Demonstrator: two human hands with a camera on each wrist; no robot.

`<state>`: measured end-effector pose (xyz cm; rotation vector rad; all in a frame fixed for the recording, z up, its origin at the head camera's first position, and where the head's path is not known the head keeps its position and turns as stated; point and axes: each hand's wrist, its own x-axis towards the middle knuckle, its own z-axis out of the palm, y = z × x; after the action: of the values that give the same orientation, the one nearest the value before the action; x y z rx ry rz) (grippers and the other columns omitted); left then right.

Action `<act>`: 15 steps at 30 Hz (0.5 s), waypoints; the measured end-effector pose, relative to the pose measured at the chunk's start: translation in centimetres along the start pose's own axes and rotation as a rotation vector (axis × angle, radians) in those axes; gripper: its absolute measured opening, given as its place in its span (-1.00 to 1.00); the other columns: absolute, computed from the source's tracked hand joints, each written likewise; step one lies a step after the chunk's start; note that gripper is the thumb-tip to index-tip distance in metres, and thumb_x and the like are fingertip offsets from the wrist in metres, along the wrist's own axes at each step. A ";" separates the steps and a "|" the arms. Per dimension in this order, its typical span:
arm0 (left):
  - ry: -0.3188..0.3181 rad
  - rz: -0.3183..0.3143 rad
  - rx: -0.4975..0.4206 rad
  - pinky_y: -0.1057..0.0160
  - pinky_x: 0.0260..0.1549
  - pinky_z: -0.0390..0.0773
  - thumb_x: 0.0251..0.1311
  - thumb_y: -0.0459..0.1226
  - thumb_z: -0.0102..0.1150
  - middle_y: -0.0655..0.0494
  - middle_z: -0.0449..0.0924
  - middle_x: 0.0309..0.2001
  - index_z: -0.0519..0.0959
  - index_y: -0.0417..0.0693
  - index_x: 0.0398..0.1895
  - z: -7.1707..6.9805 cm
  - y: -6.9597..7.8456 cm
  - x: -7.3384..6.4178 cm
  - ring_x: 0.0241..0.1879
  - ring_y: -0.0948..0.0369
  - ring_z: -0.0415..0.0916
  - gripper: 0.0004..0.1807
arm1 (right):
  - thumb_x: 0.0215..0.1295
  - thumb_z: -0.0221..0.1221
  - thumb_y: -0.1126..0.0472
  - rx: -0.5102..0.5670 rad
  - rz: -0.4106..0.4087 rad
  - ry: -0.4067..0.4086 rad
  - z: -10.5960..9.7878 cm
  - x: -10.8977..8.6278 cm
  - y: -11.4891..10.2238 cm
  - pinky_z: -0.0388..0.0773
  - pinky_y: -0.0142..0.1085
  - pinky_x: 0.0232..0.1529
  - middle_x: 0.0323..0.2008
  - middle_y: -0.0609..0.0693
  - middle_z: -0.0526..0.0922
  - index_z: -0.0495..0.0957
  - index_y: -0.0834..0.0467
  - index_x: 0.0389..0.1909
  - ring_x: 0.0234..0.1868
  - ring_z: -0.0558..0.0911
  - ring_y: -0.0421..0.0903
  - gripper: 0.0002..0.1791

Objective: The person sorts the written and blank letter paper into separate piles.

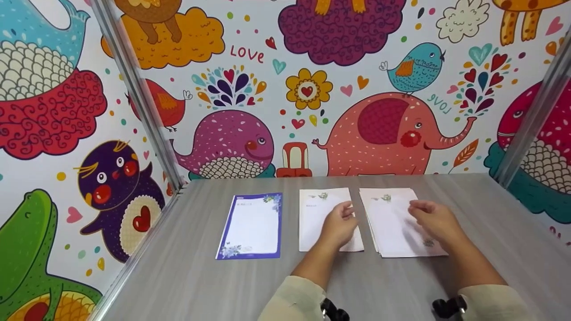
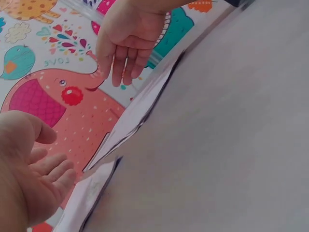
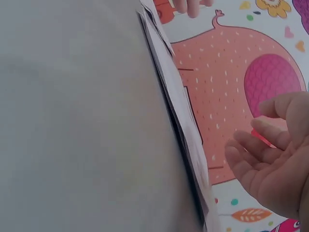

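Note:
My left hand (image 1: 340, 224) hovers over the right part of the middle stack of paper (image 1: 319, 223), its fingers loosely bent and holding nothing. Above the right-hand stack of paper (image 1: 390, 227) hangs my right hand (image 1: 435, 218), also without anything in it. Both stacks carry small green leafy prints on pale sheets, and the right one has slightly uneven edges. In the left wrist view the left palm (image 2: 34, 179) faces inward with relaxed fingers. The right wrist view shows the right hand (image 3: 270, 154) apart from the paper edge, its fingers softly curved.
A sheet with a purple-blue floral border (image 1: 254, 227) lies at the left on the grey wooden table (image 1: 187, 276). Behind the table stands a wall panel (image 1: 308, 133) with cartoon animals. Metal posts (image 1: 147, 98) frame the corners.

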<state>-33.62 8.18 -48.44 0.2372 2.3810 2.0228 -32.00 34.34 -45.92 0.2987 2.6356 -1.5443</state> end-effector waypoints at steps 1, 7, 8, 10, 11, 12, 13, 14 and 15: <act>0.008 -0.008 0.007 0.06 0.38 0.60 0.26 -0.39 0.17 -0.18 0.68 0.30 0.54 -0.17 0.42 -0.5 -0.1 0.1 0.33 -0.03 0.65 -0.41 | 0.58 0.10 -0.27 -0.001 -0.017 -0.016 0.4 0.1 -0.2 0.51 0.13 0.49 0.55 0.30 0.40 0.28 0.16 0.62 0.51 0.47 0.30 -0.18; 0.043 -0.026 0.064 0.06 0.40 0.59 0.27 -0.35 0.17 -0.15 0.68 0.31 0.48 -0.23 0.47 -3.9 -0.8 0.4 0.35 -0.04 0.64 -0.36 | 0.63 0.10 -0.07 0.011 -0.136 -0.060 3.5 0.7 -1.9 0.65 0.01 0.37 0.44 0.33 0.52 0.33 0.25 0.58 0.40 0.60 0.26 -0.31; 0.051 -0.025 0.071 0.05 0.40 0.59 0.27 -0.35 0.17 -0.17 0.68 0.31 0.48 -0.25 0.47 -4.5 -0.9 0.5 0.34 -0.04 0.64 -0.35 | 0.63 0.11 -0.05 0.015 -0.149 -0.061 4.0 0.8 -2.2 0.66 0.00 0.36 0.43 0.33 0.54 0.34 0.25 0.57 0.39 0.62 0.26 -0.32; 0.073 -0.030 0.086 0.03 0.40 0.59 0.29 -0.35 0.17 -0.17 0.67 0.32 0.46 -0.25 0.48 -5.8 -1.2 0.7 0.34 -0.06 0.64 -0.36 | 0.63 0.11 -0.04 0.023 -0.165 -0.062 4.9 1.0 -2.9 0.66 -0.01 0.35 0.41 0.33 0.56 0.34 0.25 0.57 0.37 0.64 0.24 -0.33; 0.083 -0.036 0.087 0.01 0.40 0.58 0.31 -0.35 0.16 -0.18 0.67 0.33 0.46 -0.24 0.49 -6.5 -1.3 0.7 0.35 -0.07 0.63 -0.36 | 0.63 0.11 -0.03 0.025 -0.167 -0.059 5.4 1.1 -3.3 0.66 -0.01 0.35 0.41 0.31 0.57 0.35 0.24 0.57 0.37 0.64 0.23 -0.34; 0.094 -0.043 0.089 0.00 0.41 0.58 0.32 -0.34 0.15 -0.19 0.66 0.34 0.45 -0.24 0.50 -7.1 -1.4 0.8 0.36 -0.08 0.62 -0.36 | 0.63 0.11 -0.03 0.028 -0.173 -0.058 5.9 1.1 -3.6 0.66 -0.01 0.35 0.41 0.31 0.57 0.35 0.24 0.56 0.36 0.65 0.22 -0.35; 0.105 -0.049 0.096 -0.02 0.42 0.57 0.34 -0.34 0.14 -0.19 0.65 0.35 0.44 -0.24 0.51 -7.7 -1.5 0.9 0.37 -0.10 0.61 -0.36 | 0.63 0.11 -0.03 0.030 -0.175 -0.056 6.4 1.2 -4.0 0.66 -0.01 0.35 0.41 0.31 0.58 0.36 0.23 0.56 0.36 0.65 0.22 -0.35; 0.117 -0.074 0.097 -0.03 0.43 0.56 0.37 -0.32 0.14 -0.17 0.64 0.36 0.44 -0.21 0.52 -8.2 -1.5 0.9 0.38 -0.09 0.60 -0.37 | 0.63 0.10 -0.03 0.040 -0.177 -0.056 6.8 1.3 -4.3 0.65 -0.01 0.36 0.41 0.31 0.58 0.36 0.23 0.56 0.37 0.65 0.22 -0.36; 0.130 -0.095 0.094 -0.03 0.44 0.55 0.39 -0.31 0.13 -0.15 0.63 0.38 0.43 -0.18 0.53 -8.7 -1.5 1.0 0.40 -0.09 0.59 -0.38 | 0.63 0.10 -0.01 0.051 -0.177 -0.056 7.2 1.3 -4.6 0.65 -0.01 0.37 0.41 0.31 0.57 0.37 0.23 0.56 0.37 0.64 0.22 -0.37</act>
<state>-35.64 -0.48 -48.41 -0.0074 2.5133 1.9440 -34.46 26.04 -45.78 0.0237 2.6446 -1.6465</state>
